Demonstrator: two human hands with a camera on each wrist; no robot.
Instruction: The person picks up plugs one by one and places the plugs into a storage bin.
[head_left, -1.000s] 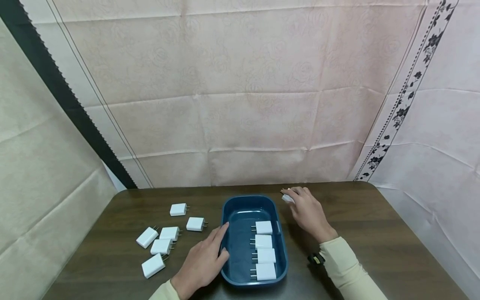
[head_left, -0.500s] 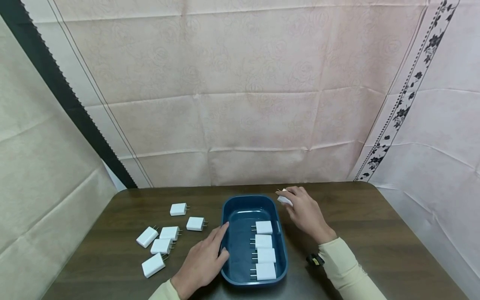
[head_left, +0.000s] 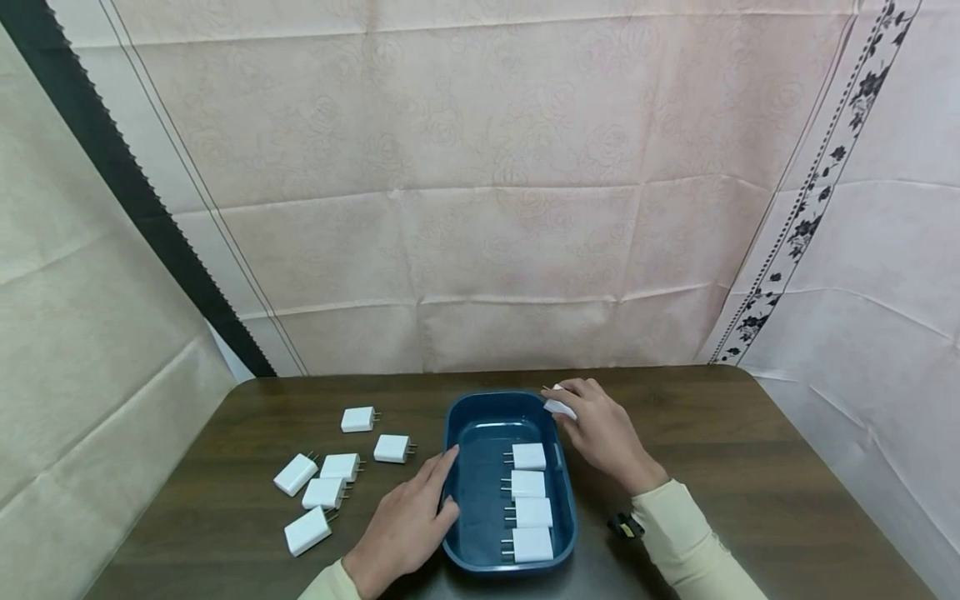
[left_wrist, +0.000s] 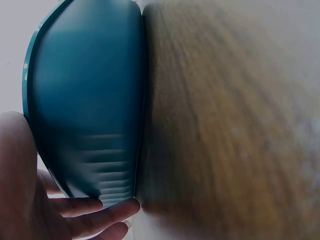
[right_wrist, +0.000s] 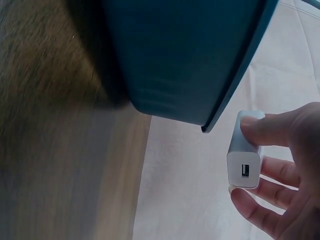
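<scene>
A blue plastic tray (head_left: pixel 480 560) stands on the wooden table, with several white USB charger plugs (head_left: pixel 532 512) lined up along its right side, prongs facing left. My left hand (head_left: pixel 408 521) rests at the tray's left rim, fingers fairly straight; the left wrist view shows the fingertips (left_wrist: pixel 120 209) against the outer wall. Beyond the tray's far right corner, my right hand (head_left: pixel 603 429) pinches a white charger plug (head_left: pixel 559 407) between thumb and fingers. In the right wrist view the charger's (right_wrist: pixel 244 170) USB port faces the camera, and the tray wall (right_wrist: pixel 185 75) is beside it.
Several more white charger plugs (head_left: pixel 307 530) lie loose on the table (head_left: pixel 750 500) to the left of the tray. A pale cloth (head_left: pixel 525 208) hangs behind the table's back edge, with further cloth at both sides. A dark watch-like device (head_left: pixel 626 526) is on the right wrist.
My right hand has moved left, bringing the held charger plug closer to the tray's far right corner. The left hand, the tray and the other chargers have stayed in place.
</scene>
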